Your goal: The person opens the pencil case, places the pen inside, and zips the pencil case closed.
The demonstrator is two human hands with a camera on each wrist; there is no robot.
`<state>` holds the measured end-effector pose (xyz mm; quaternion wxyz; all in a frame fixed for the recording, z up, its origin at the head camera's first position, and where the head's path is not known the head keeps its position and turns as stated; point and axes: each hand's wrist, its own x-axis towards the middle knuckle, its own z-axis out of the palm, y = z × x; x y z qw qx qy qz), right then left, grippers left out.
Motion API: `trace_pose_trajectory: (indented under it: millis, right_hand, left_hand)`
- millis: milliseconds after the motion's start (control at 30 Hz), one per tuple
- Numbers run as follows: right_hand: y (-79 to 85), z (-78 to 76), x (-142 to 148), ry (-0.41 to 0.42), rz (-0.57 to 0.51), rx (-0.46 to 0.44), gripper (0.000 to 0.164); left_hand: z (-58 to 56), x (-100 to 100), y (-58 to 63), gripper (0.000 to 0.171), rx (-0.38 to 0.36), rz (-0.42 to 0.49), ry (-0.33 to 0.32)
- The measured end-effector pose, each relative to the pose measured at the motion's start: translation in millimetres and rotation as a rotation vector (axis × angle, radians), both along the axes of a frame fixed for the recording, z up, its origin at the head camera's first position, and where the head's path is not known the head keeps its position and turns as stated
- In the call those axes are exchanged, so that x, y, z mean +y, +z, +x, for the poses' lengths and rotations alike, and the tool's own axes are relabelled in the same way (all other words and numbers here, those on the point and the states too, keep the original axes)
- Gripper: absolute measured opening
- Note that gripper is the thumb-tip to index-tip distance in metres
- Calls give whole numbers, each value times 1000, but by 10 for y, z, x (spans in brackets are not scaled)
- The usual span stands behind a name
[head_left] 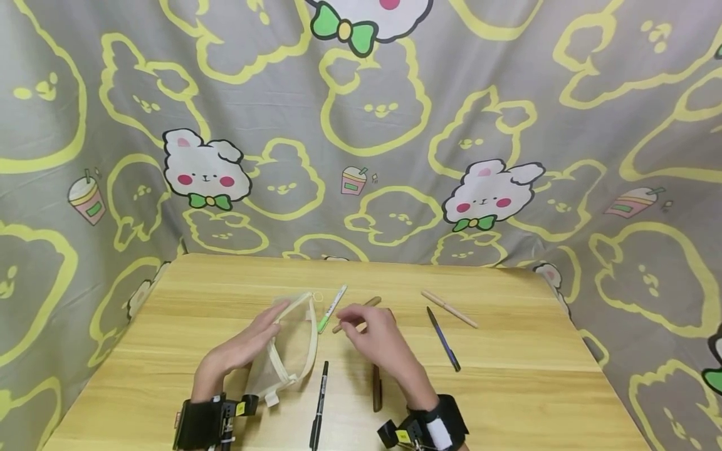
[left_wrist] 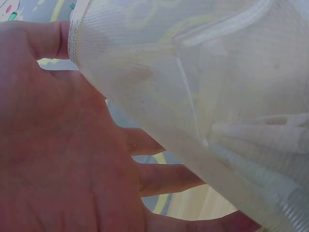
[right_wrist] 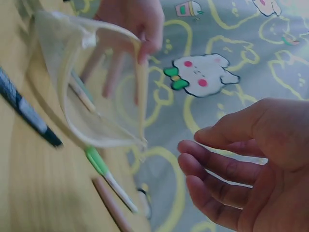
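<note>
My left hand (head_left: 248,343) holds a pale see-through mesh zip pouch (head_left: 311,338) by its left side. In the right wrist view, its thumb lies at the rim and its fingers show through the mesh. The pouch's mouth gapes toward the right. Pale pen-like shapes (left_wrist: 263,137) show through the mesh in the left wrist view. My right hand (head_left: 375,332) hovers right of the pouch, fingers loosely bent and holding nothing. It overlaps a brown pen (head_left: 372,302) in the head view. Between pouch and hand lies a white marker with a green cap (head_left: 331,308).
A black marker (head_left: 319,404) lies in front of the pouch. Another brown pen (head_left: 376,394) is partly hidden by my right wrist. Farther right lie a beige pen (head_left: 449,308) and a blue pen (head_left: 443,338). A patterned curtain (head_left: 383,169) surrounds the wooden table (head_left: 507,401).
</note>
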<state>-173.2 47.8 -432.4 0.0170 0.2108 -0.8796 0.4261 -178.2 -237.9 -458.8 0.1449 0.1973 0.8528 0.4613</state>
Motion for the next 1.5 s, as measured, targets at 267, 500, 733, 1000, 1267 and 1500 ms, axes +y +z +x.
trace_pose_trajectory:
  millis: [267,500,733,1000,1267,1500]
  right_hand:
    - [11,-8,428,-152,-33,231,18]
    - [-80,-145,772,-259,17,386,25]
    - [-227,-297,1186,-424,4,472,39]
    - [-401,-368,1638,-487,54,234,45]
    - [-580,-409,1835,-479,138,32,42]
    - [-744,-418,1918,-468,208,58,34]
  left_hand:
    - [9,9,-3,59,7,-11,-14]
    - [12,21,4,59,-9,-20,7]
    - [12,16,21,59,-1,-18,-3]
    - [19,12,21,58,6,-1,-18]
    - [41,-19,20,58,8,12,-21]
    - [32,-18,15,58,3,15,-23]
